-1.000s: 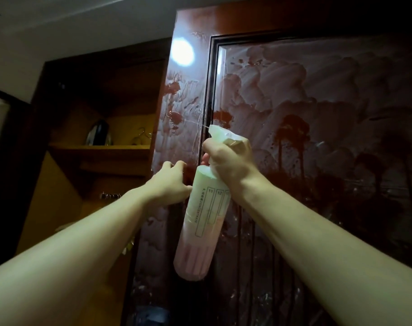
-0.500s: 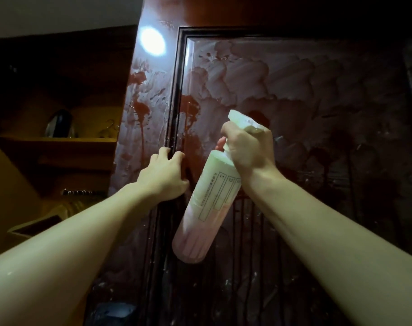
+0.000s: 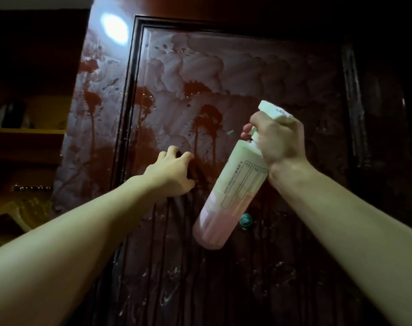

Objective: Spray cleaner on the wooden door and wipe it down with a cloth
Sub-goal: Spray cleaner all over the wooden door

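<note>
— Right hand (image 3: 279, 140): how is its grip?
— Clamped round the neck and trigger of the spray bottle (image 3: 231, 191), fingers curled. Its nozzle points at the door (image 3: 259, 74); pink liquid fills the lower part, which tilts down and leftward.
— And the left hand (image 3: 171, 174)?
— Left of the bottle, pressed on the door panel with fingers bent, tips touching the wood. Whether a cloth lies under it, I cannot tell.
— The door itself?
— Beyond the bottle: dark wood smeared with whitish film, dark wet runs trailing downward. A shelf (image 3: 26, 131) sits further off, left of the bottle.
</note>
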{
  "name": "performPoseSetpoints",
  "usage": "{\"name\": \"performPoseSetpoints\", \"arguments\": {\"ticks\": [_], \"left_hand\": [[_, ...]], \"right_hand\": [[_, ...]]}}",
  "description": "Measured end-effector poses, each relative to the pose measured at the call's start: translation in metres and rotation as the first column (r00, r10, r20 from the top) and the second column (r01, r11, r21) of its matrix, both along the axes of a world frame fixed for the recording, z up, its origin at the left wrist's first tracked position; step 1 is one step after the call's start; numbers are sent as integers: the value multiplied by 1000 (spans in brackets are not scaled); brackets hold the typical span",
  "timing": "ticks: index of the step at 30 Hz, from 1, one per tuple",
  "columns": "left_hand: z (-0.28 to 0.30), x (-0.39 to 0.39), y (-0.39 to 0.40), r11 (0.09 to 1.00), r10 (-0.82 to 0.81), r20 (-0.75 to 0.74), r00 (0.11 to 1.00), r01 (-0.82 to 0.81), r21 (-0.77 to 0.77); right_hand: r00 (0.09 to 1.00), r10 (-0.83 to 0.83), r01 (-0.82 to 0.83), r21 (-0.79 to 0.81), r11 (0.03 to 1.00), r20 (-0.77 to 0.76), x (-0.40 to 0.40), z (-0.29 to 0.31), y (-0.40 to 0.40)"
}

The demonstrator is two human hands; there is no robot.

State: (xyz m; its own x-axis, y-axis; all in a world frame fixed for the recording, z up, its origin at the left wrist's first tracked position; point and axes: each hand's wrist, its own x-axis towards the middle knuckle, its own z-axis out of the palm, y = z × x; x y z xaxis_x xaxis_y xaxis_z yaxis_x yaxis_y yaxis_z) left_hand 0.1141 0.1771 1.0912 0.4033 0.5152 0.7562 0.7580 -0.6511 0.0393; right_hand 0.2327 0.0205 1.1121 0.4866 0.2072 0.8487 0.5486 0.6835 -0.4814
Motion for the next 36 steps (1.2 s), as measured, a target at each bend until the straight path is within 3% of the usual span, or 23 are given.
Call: {"name": "performPoseSetpoints", "arguments": {"ticks": [19,25,30,36], "left_hand": [[-25,89,-30,981,-15,-104,994,35,188],[-46,79,-25,973,13,-93,996,9,230],[-74,60,-10,958,79,-140,987,-37,283],[-105,41,1,956,108,-126,986,-69,284]], "right_hand": [[974,-171,141,-192,971,-150,115,-44,-56],[967,-256,233,-349,908,-19,123,-72,-54],[973,-143,211,-444,871,183,115,-101,-40],[989,100,-31,-519,854,105,93,-129,-10]]}}
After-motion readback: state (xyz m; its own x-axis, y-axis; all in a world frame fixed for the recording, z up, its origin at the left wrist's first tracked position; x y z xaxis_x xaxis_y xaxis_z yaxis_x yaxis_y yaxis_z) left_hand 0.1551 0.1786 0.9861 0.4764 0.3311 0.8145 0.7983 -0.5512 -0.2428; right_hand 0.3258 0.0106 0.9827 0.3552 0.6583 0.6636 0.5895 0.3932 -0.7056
